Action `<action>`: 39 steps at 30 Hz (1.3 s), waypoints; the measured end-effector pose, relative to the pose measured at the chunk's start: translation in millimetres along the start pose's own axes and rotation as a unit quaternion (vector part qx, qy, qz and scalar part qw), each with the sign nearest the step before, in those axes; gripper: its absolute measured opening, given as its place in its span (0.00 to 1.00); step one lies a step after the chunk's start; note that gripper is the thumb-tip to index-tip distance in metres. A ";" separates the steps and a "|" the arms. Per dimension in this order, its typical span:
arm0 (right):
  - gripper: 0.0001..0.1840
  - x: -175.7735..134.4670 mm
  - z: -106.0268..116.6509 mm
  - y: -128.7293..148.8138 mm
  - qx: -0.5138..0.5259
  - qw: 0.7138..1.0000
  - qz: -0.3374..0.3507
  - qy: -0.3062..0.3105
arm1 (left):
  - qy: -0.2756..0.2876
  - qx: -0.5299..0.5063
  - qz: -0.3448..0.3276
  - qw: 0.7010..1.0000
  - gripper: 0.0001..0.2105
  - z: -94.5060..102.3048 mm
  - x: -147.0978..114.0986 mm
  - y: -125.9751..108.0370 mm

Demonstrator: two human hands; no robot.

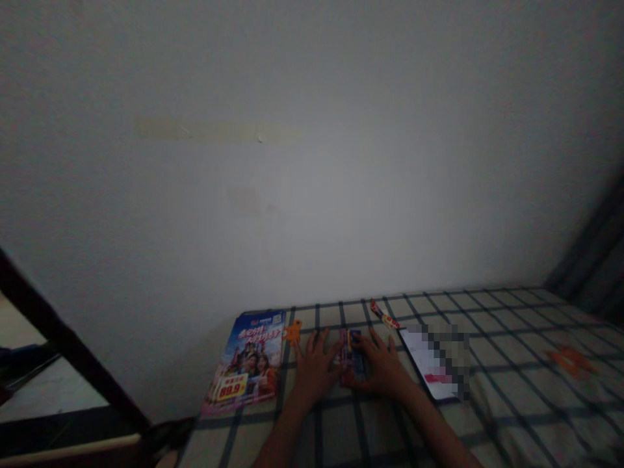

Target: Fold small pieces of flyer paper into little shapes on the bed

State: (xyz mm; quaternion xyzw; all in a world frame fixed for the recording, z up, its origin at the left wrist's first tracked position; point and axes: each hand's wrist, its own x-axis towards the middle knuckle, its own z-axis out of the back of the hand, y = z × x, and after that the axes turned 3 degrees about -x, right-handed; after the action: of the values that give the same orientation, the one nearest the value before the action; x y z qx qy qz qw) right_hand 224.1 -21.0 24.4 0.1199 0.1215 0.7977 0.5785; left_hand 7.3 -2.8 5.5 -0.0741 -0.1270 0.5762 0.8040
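A small folded flyer [359, 365], blue and reddish, lies on the checked cloth between my two hands. Along its left side is my left hand [314, 367], palm down with fingers spread, the thumb and index finger close to its edge. From the right, my right hand [383, 367] holds it, index fingertip on its upper part and thumb at its lower end. To the left lies a stack of printed flyers [253, 354] with a blue top and a yellow price box. An orange flat cut-out piece [293, 332] sits just beyond my left fingertips.
Right of my hands lies a tablet-like device [419, 357], its lit screen partly blurred out. A red and yellow strip [387, 319] is behind it. An orange object [570, 361] rests farther right on the checked cloth [507, 338]. The white wall [341, 195] borders the far edge.
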 end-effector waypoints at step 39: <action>0.09 17.7 -12.3 -16.4 -0.005 0.997 -0.040 -0.067 | 0.015 0.036 -0.014 0.999 0.28 -5.5 2.9 2.9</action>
State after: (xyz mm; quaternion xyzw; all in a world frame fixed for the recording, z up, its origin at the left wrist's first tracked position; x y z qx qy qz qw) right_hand 229.3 0.2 8.3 0.1655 0.0833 0.7644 0.6176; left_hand 7.2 1.0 -0.2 -0.0515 -0.0955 0.5678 0.8160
